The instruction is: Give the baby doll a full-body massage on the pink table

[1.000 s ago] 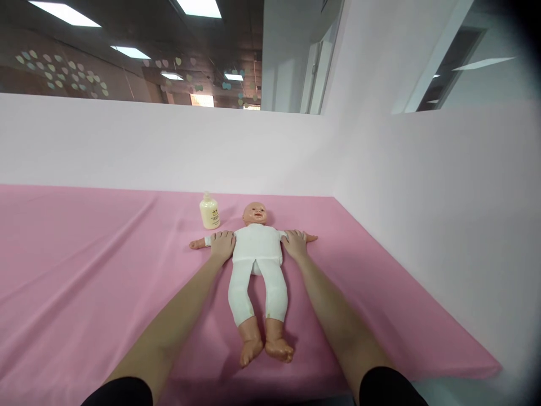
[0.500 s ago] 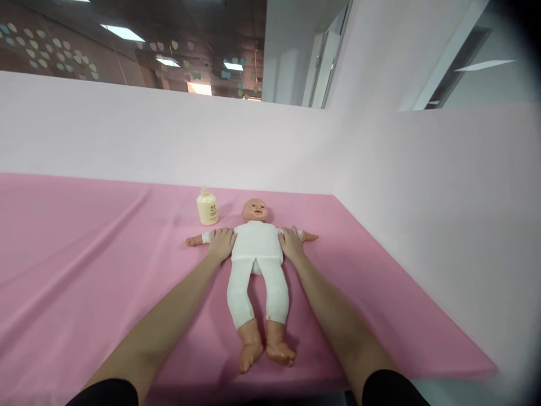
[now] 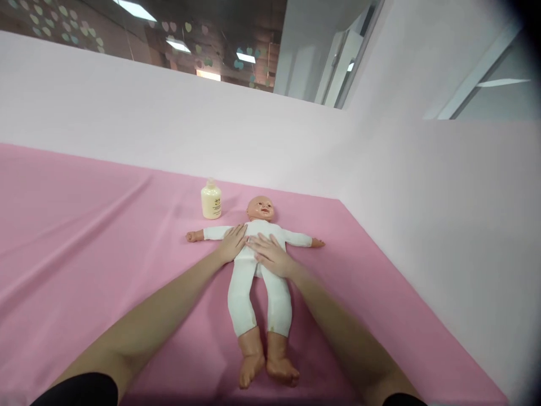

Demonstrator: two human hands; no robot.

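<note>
A baby doll [image 3: 276,304] in a white long-sleeved suit lies on its back, its head toward the wall, arms stretched out and bare feet toward me. My left hand [image 3: 234,242] rests on the left side of its torso, near the armpit, with the fingers extended. Across the middle of the belly lies my right hand [image 3: 271,255], flat with fingers slightly spread. The fingertips of both hands come close together on the doll's front. Neither hand grips anything. Parts of the torso are hidden under the hands.
A cream-coloured pump bottle [image 3: 211,201] with dark print stands beyond the doll's outstretched left-side arm. Pink cloth [image 3: 105,237] with creases covers the table. White walls [image 3: 169,124] rise behind and at the right, with windows above.
Both hands have moved inward from the doll's upper arms onto its torso, the right one farther, to the belly. The view has tilted slightly.
</note>
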